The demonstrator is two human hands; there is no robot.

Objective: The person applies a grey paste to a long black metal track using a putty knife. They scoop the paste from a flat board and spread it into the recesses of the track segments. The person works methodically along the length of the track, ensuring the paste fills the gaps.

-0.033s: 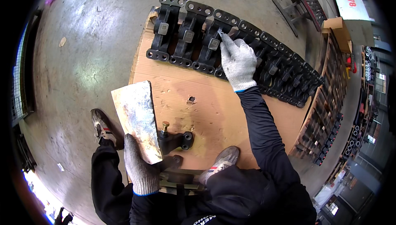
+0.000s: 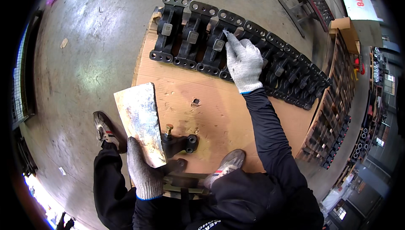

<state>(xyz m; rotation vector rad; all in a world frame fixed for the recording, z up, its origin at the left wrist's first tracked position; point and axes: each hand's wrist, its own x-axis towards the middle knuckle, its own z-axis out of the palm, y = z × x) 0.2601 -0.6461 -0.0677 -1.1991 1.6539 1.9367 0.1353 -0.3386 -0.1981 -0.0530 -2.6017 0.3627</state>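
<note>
My left hand [image 2: 143, 171], in a grey knit glove, grips the lower edge of a flat rectangular board [image 2: 141, 122] with a worn, stained whitish face. Its thumb side shows, but the fingers behind the board are hidden. Just right of the board a single black metal bracket [image 2: 180, 144] with a brass-coloured bolt [image 2: 169, 128] lies on the cardboard, partly covered by the board. Farther off, my gloved right hand [image 2: 244, 65] reaches over a row of black metal brackets [image 2: 192, 37], index finger stretched toward the third from the left. Nothing shows in its grasp.
Brown cardboard [image 2: 211, 112] with a small torn hole lies under the brackets. A crate [image 2: 329, 122] of dark parts stands at the right, near an open cardboard box [image 2: 346, 33]. My shoe [image 2: 228, 165] is at the cardboard's near edge. Concrete floor [image 2: 84, 61] stretches left.
</note>
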